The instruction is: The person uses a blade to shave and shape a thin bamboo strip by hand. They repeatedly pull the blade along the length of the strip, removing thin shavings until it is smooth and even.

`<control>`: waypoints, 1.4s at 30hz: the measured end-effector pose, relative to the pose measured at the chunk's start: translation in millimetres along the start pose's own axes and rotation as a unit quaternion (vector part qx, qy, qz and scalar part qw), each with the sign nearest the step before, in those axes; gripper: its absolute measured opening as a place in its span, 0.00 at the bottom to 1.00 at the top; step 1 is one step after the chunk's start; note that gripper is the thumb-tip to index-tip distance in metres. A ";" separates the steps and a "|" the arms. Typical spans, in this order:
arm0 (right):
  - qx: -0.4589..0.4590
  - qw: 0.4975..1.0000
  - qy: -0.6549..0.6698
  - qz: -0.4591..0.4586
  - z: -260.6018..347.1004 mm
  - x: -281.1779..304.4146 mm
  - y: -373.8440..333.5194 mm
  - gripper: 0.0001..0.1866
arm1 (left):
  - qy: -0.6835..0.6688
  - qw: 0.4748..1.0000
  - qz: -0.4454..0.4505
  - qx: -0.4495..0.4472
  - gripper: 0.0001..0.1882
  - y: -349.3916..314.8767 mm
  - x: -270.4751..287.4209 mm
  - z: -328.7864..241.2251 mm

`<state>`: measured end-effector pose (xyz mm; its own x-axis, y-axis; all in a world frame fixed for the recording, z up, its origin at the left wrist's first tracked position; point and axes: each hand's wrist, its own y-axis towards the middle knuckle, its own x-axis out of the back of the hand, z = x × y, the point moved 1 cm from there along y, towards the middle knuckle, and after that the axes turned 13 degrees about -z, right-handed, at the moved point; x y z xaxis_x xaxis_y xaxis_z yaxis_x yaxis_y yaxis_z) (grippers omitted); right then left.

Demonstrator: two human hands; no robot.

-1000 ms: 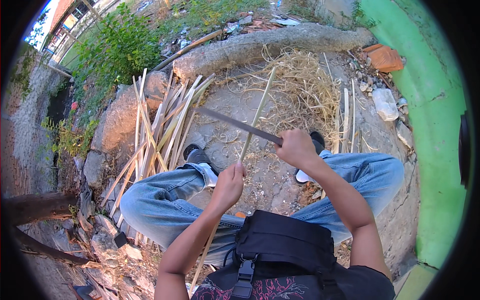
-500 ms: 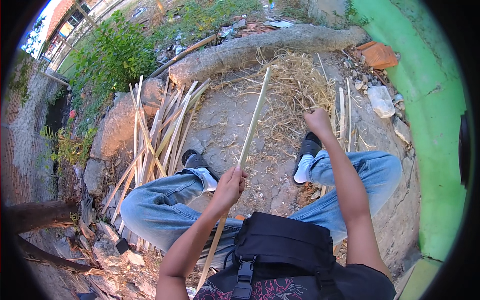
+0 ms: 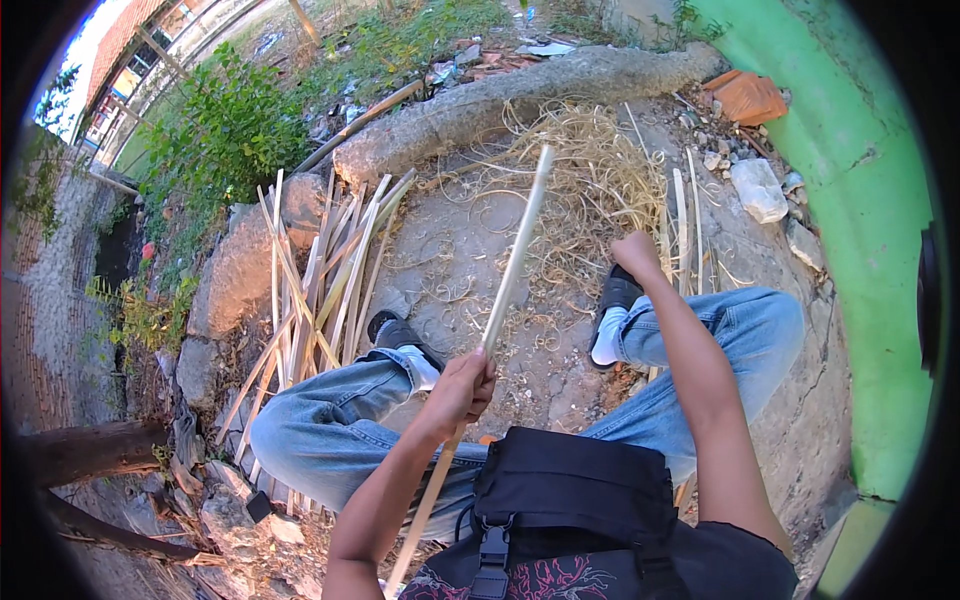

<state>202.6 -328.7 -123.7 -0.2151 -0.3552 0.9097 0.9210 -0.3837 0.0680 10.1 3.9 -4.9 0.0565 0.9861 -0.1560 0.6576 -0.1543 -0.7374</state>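
Left hand (image 3: 462, 385) is clamped around a long, pale bamboo strip (image 3: 510, 270), flat and smooth, slanting up over the curly shavings (image 3: 590, 180). Right hand (image 3: 636, 252) reaches low beside the black shoe (image 3: 618, 292); its grip I cannot tell. Split slats (image 3: 320, 270) lie heaped left.

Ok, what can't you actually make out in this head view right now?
- Right hand: reaching down past the knee, seen from the back; whether it holds anything cannot be told.
- Bamboo strip: the left hand hides the gripped part, and the lower end runs off the bottom edge.
- Pile of strips: the near ends are hidden behind the jeans.
- Right shoe: partly covered by the right forearm.
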 end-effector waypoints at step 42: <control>-0.094 0.978 0.186 0.023 49.5 20.2 -30.1 0.14 | -0.154 0.983 -0.075 0.060 0.20 11.9 7.2 -7.7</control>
<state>186.7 -282.1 -87.0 -0.3103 -0.6480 0.6956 0.8643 -0.4969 -0.0773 24.1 9.7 -9.7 -0.2759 0.9362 -0.2177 0.5463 -0.0336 -0.8369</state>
